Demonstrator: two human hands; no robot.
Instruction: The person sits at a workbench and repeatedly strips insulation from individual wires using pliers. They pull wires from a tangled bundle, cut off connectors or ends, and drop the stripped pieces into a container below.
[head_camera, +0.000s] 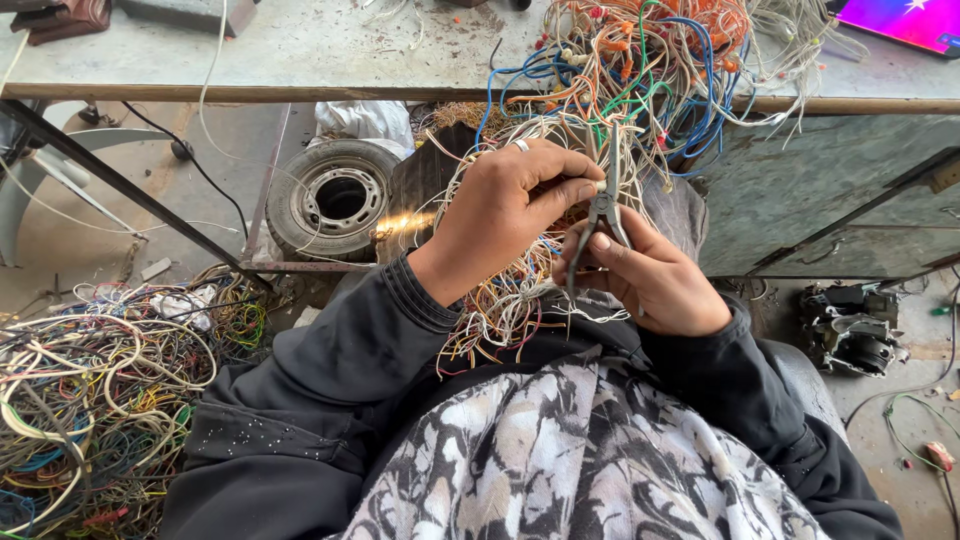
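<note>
At the far left, on the floor, lies one large heap of tangled scrap wires (90, 400) in white, yellow, green and blue. Right of it, under the surface (300, 60), one small tyre on its metal rim (335, 200) lies flat against a rusty frame.

In the middle, the left hand (510, 215), wearing one ring, is clenched around a bundle of thin white and coloured wires (500, 300); its fingertips pinch wire strands just beside the tool's head. The bundle hangs in the person's lap, below the surface edge, and its strands run up towards a second, brighter tangle of orange, blue, green and white wires (650, 60) that spills over the front edge of the surface.

The right hand (650, 280) is closed around one pair of small pliers (600, 225), dark handles in the palm, thumb laid on them, nose pointing up into the strands and touching them beside the left fingertips.

At the far right, one dark metal machine part (850, 330) sits on the floor, well apart from both hands.
</note>
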